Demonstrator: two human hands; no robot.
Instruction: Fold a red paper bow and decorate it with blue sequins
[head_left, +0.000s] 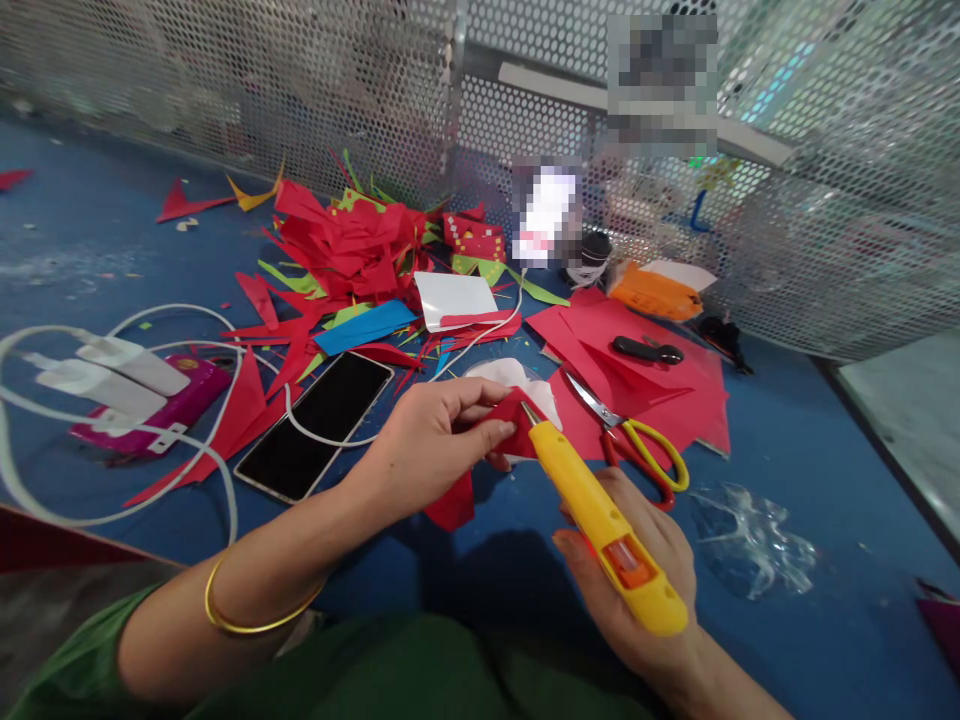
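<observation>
My left hand pinches a folded piece of red paper between thumb and fingers; part of the paper hangs below the hand. In my right hand is a yellow pen-shaped tool with a pointed metal tip and an orange window on its body. Its tip is at the red paper, but I cannot tell whether they touch. Behind my left fingers lies a white rounded piece, partly covered. Scissors with red and yellow handles lie just beyond my right hand, blades partly open.
A black-screened phone and looping white cable lie left, beside white chargers on a purple power bank. Red paper scraps are heaped at the back. Red sheets, an orange packet and clear plastic are right. Perforated metal panels border the table.
</observation>
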